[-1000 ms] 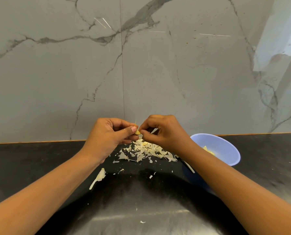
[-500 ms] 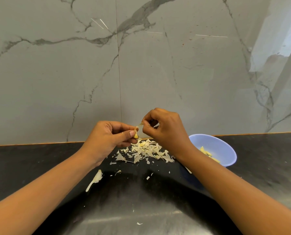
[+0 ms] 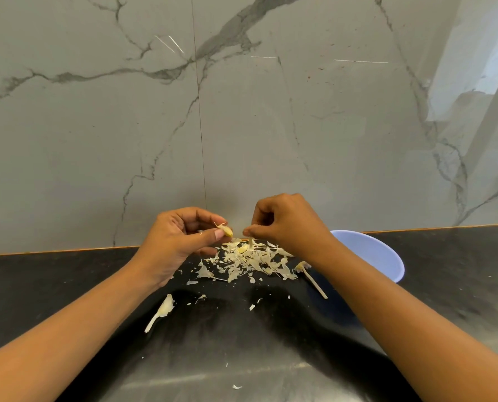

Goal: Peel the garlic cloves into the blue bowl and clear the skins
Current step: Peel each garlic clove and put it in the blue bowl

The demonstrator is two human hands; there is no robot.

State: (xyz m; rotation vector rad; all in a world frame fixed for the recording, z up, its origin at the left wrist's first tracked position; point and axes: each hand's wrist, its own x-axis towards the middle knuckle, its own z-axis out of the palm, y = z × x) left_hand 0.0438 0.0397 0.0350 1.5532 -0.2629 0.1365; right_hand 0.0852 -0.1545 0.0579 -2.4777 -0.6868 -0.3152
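Observation:
My left hand (image 3: 181,242) pinches a small yellowish garlic clove (image 3: 227,230) between thumb and fingers, a wisp of skin sticking up from it. My right hand (image 3: 285,224) is just to its right, fingers curled, its fingertips pinching a thin strip of skin (image 3: 249,235). Both hands hover over a heap of pale garlic skins (image 3: 250,261) on the black counter. A yellowish clove (image 3: 242,249) lies in the heap. The blue bowl (image 3: 378,256) stands behind my right forearm, which hides its inside.
A long husk piece (image 3: 162,310) lies on the counter (image 3: 96,285) under my left forearm, a thin pale stalk (image 3: 314,281) by the bowl, and small flakes (image 3: 236,386) nearer me. A grey marble wall (image 3: 242,126) rises right behind the counter.
My right hand has pulled a little away from the left hand and dropped lower. The clove stays pinched in my left hand. The bowl's contents are now hidden by my right forearm.

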